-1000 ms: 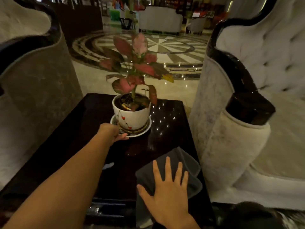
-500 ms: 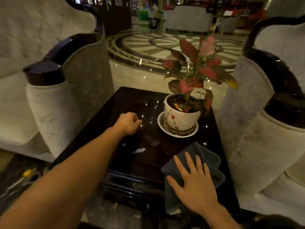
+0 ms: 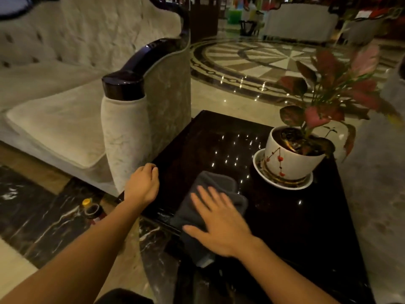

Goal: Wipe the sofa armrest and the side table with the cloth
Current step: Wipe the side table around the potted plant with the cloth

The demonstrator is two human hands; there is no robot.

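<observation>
A dark grey cloth [image 3: 210, 185] lies on the glossy dark side table [image 3: 197, 139], hanging over its near left edge. My right hand [image 3: 219, 220] rests flat on the cloth with fingers spread. My left hand [image 3: 143, 186] hovers at the table's left edge with fingers curled and nothing in it. To the left stands the sofa armrest [image 3: 125, 86], pale fabric capped with dark polished wood.
A white pot with a red-leaved plant [image 3: 293, 154] sits on a saucer at the table's right. A yellow-capped bottle [image 3: 92, 210] stands on the floor by the sofa's foot. Polished marble floor stretches behind, with more sofas [image 3: 300, 25] far off.
The view has swung left, bringing the left sofa into sight. My left hand drew back from the pot's saucer to the table's left edge. My right hand slid left with the cloth.
</observation>
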